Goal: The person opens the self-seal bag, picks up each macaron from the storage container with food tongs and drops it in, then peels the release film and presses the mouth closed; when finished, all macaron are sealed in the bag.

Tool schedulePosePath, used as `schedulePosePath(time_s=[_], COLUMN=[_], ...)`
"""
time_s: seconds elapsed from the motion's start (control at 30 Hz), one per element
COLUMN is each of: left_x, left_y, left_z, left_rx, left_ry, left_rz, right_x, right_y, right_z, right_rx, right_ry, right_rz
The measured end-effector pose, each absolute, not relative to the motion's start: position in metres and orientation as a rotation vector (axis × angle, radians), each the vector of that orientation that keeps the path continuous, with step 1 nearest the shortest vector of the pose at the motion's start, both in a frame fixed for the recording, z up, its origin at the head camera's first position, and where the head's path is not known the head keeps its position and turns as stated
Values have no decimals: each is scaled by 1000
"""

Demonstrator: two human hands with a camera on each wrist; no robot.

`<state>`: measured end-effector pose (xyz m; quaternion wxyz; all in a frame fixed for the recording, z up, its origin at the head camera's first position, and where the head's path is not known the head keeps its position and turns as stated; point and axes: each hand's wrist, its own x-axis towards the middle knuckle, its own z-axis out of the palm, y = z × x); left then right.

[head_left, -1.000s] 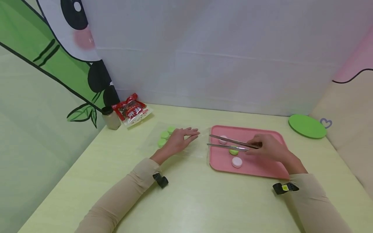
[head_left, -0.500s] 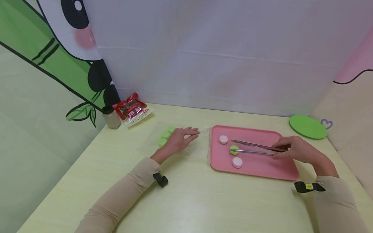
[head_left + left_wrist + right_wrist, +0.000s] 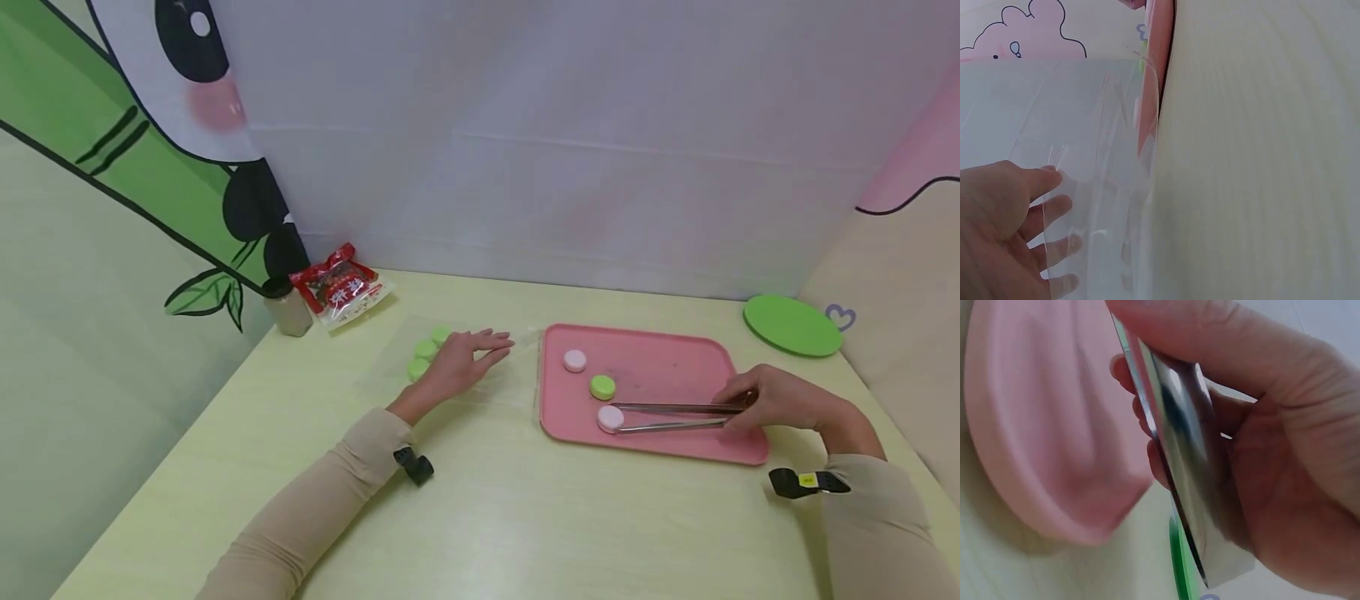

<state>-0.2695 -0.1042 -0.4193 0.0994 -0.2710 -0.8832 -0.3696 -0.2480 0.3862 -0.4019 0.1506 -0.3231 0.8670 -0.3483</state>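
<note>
My right hand (image 3: 787, 407) grips metal tongs (image 3: 671, 408) over the right side of the pink tray (image 3: 675, 350). The tongs' tips reach the near pale pink macaron (image 3: 610, 418), one arm on each side of its right part. A green macaron (image 3: 602, 387) and another pink macaron (image 3: 575, 360) lie farther back on the tray. At the left, my left hand (image 3: 461, 362) holds the edge of a clear plastic bag (image 3: 1104, 181), fingers showing through the film in the left wrist view. Several green macarons (image 3: 425, 348) lie in the bag, partly hidden behind that hand.
At the back left stand a dark-lidded jar (image 3: 288, 308) and a red-and-white snack packet (image 3: 341, 287). A flat green disc (image 3: 793, 325) lies at the back right. The bag's mouth meets the tray's left edge. A printed cloth (image 3: 525, 167) hangs behind the table.
My right hand has drawn the tongs back to the right, then toward the near side, from the bag's mouth to the near pink macaron. The left hand has stayed put.
</note>
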Motion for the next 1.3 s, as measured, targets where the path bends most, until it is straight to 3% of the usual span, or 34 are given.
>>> schedulePosePath(time_s=[1.3], left_x=[-271], left_y=[-104], left_z=[-422], left_rx=[-782], left_ry=[-2637], left_rz=[-1067], right_x=[-252], right_y=[375], right_z=[-412], right_rx=[-893], right_ry=[2534], right_rz=[-1023])
